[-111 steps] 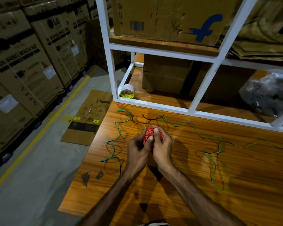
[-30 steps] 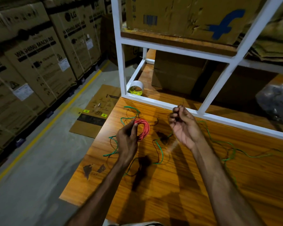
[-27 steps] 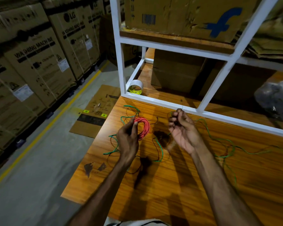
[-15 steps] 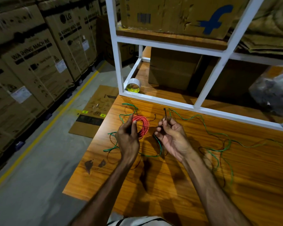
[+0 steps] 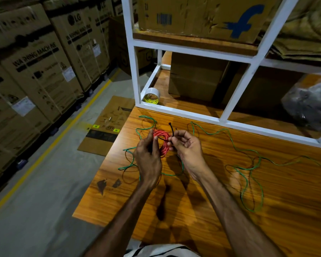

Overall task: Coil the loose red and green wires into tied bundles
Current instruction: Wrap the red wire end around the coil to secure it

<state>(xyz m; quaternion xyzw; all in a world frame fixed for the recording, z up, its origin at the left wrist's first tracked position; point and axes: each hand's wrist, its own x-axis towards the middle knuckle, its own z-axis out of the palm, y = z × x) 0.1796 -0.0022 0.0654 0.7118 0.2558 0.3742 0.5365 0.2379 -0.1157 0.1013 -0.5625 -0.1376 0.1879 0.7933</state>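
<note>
Red wire (image 5: pixel 163 141) coiled, held upright above table; green wire (image 5: pixel 248 164) loose, sprawled across tabletop.

Left hand (image 5: pixel 149 160) grips the coiled red wire bundle (image 5: pixel 162 140) above the wooden worktop (image 5: pixel 220 210), right hand (image 5: pixel 185 147) pinches a thin black tie (image 5: pixel 171 129) across it, and loose green wire (image 5: pixel 248 167) sprawls on both sides

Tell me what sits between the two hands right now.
In the head view, the red wire coil sits between the left hand and right hand, with a black tie running across it to the right fingertips.
</note>
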